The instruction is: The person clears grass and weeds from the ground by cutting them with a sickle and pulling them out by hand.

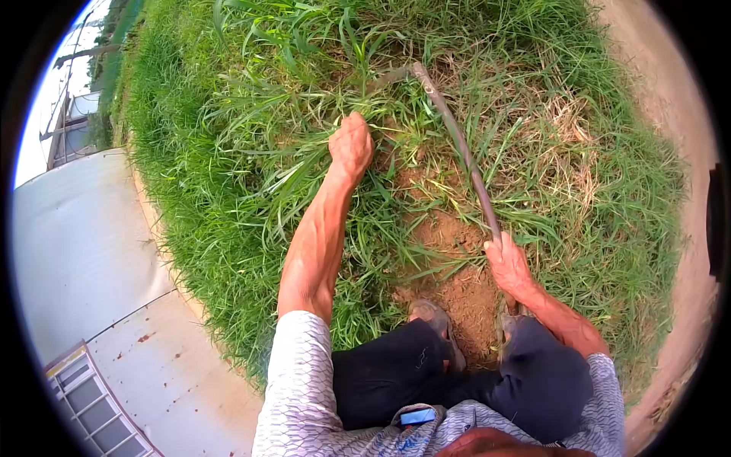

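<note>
Right of centre, the right hand [510,266] is clamped on a slim brown wooden handle [463,145]. Well apart, above centre, the left hand [352,145] clenches long green grass [303,145]; beyond, a dull greyish blade [390,78] at the handle's tip points left.

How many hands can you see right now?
2: the left hand, closed on the grass, and the right hand, around the long handle. No others show.
</note>
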A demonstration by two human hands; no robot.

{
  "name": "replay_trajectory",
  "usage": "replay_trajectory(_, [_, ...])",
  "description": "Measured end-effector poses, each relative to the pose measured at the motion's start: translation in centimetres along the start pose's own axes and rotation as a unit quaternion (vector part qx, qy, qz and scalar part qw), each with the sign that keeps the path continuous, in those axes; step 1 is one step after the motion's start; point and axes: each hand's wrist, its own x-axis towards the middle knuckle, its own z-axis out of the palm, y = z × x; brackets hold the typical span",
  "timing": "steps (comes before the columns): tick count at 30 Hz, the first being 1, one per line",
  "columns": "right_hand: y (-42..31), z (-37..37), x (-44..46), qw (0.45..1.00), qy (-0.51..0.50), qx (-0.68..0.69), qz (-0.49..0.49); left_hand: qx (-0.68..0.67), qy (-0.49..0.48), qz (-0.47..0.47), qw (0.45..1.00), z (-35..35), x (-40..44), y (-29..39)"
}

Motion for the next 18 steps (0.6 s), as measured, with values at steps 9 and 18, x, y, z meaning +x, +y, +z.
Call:
replay_trajectory(9, [-7.6, -4.3, 7.6, 0.949, 0.142, 0.279, 0.030, -0.070, 0.058, 0.012, 0.996, 1.7, -0.8, -0.4])
replay_trajectory(18, [-1.7, -3.5, 1.3, 0.995, -0.007, 0.032, 0.095, -0.073, 0.004, -0.053, 0.996, 0.9, -0.9, 1.0])
